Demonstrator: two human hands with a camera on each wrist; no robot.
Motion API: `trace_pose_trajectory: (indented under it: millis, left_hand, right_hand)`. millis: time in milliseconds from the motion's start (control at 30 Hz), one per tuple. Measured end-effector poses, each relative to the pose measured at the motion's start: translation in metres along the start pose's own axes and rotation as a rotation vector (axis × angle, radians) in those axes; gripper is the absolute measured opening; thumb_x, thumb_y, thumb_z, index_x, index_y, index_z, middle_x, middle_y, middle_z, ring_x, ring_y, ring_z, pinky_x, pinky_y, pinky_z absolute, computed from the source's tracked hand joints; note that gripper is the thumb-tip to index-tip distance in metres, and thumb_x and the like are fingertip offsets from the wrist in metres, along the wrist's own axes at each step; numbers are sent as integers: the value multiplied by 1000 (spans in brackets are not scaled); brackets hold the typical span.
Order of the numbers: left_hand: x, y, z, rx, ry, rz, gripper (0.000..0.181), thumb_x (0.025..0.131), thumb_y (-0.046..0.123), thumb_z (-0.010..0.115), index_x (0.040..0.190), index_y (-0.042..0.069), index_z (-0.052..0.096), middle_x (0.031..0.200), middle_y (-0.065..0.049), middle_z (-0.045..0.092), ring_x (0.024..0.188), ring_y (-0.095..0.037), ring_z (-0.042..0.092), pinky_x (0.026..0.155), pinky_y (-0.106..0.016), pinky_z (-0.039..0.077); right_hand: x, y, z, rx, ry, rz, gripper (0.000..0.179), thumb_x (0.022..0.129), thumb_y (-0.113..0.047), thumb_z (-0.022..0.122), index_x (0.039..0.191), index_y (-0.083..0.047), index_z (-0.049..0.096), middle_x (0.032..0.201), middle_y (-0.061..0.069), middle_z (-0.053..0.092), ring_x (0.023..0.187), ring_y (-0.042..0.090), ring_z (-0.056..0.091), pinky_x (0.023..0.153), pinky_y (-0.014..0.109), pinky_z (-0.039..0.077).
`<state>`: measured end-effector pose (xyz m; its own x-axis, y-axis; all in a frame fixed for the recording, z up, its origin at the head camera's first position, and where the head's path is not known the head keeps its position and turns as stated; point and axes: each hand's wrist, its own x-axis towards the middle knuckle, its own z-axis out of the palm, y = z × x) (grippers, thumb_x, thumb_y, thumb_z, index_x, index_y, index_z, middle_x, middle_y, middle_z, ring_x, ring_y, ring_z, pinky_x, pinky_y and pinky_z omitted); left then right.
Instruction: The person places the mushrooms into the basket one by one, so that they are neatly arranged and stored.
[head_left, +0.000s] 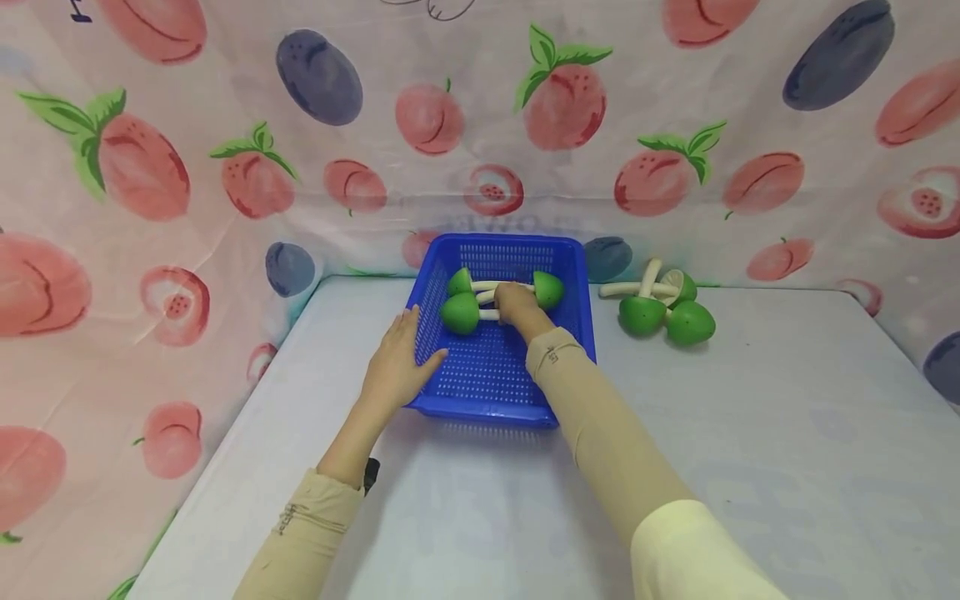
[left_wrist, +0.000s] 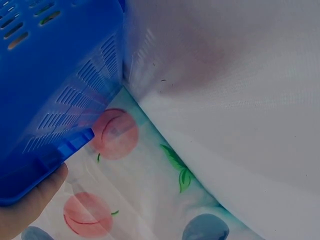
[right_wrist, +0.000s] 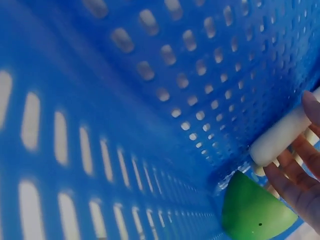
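Right hand (head_left: 517, 304) gripping a green-capped mushroom (head_left: 460, 314) by its stem, inside the blue basket (head_left: 487, 410) at the frame's centre, left hand (head_left: 397, 360) with straight fingers touching its left rim, three mushrooms (head_left: 691, 323) on the desk (head_left: 787, 458) at right.

Bare hands (head_left: 393, 365), beige sleeves (head_left: 606, 425) with dark markings (head_left: 552, 356), cream outer sleeve (head_left: 693, 554), black wrist piece (head_left: 371, 475)

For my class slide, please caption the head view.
Right hand grips a green-capped mushroom inside the blue basket that the left hand touches.
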<state>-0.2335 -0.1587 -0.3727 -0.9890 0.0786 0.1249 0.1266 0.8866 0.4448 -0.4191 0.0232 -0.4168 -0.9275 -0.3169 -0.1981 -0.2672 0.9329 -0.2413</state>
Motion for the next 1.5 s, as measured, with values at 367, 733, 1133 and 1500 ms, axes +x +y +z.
trace_pose_trajectory:
  millis: [367,733,1133,1500]
  left_hand:
    - [0,2,-4,16,-1,5,78,92,41,55,149,-1,20,154,-24,22,144,-37,17,115,-53,22]
    - [3,4,-6,10,-5,19,70,92,40,55,145,-1,32,152,-26,23,144,-38,17,114,-55,23]
    - [1,3,-6,27,-18,24,66,92,40,55,141,-1,40,152,-27,22,144,-39,16,113,-56,24]
    - [1,3,-4,21,-29,38,65,92,41,55,140,-1,41,152,-28,21,144,-40,16,113,-56,23]
  right_hand:
    - [-29,-22,-43,86,-23,18,37,83,-5,69,120,-2,62,127,13,60,117,31,56,98,41,47]
    - [1,-4,-53,170,47,-102,29,82,-20,73,110,-14,68,129,4,59,123,28,51,97,40,46]
    - [-90,-48,-111,288,111,-203,26,93,-17,58,114,-3,65,121,15,63,112,28,58,96,38,48]
    - [-130,-43,-123,432,230,-312,26,94,-19,57,114,-3,65,114,17,65,109,30,60,94,42,49]
